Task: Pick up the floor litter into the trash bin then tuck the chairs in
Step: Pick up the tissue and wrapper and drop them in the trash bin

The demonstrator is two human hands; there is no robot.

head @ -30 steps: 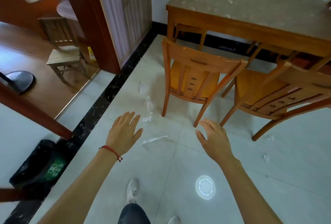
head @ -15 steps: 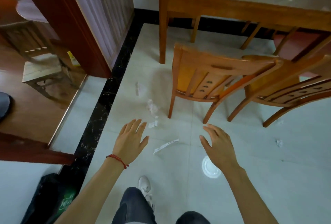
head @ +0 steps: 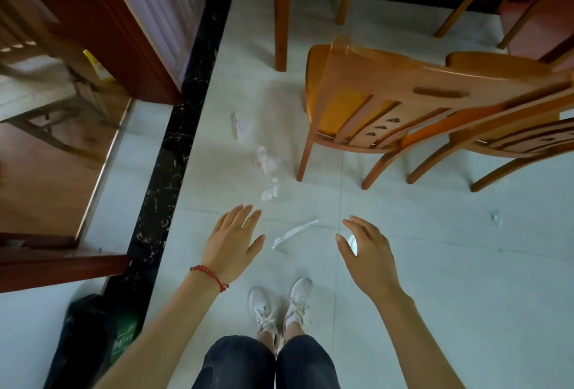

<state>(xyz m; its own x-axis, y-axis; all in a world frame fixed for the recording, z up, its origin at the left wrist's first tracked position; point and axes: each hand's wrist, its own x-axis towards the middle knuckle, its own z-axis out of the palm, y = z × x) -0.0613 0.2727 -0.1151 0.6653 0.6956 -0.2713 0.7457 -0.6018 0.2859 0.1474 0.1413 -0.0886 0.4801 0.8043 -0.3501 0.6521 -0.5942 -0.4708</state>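
A long white paper strip (head: pixel 294 232) lies on the pale floor tiles between my hands. My left hand (head: pixel 231 244) hovers open just left of it, and my right hand (head: pixel 366 252) hovers open to its right; both hold nothing. More white scraps lie beyond: a small piece (head: pixel 269 191), a crumpled wad (head: pixel 266 161) and a flat piece (head: pixel 237 123). A tiny scrap (head: pixel 497 219) lies far right. Two wooden chairs (head: pixel 366 109) (head: pixel 509 137) stand pulled out from the table. The bin with a black liner (head: pixel 96 339) sits at the lower left.
The table leg (head: pixel 282 12) stands behind the chairs. A black floor border (head: pixel 167 171) runs along the left, with a wooden door frame (head: pixel 102 22) and a small stool (head: pixel 40 84) in the room beyond. My white shoes (head: pixel 281 304) stand below the strip.
I have stepped forward and tilted my head down. The paper strip now lies between my hands, both feet show together, and the table top has left the view.
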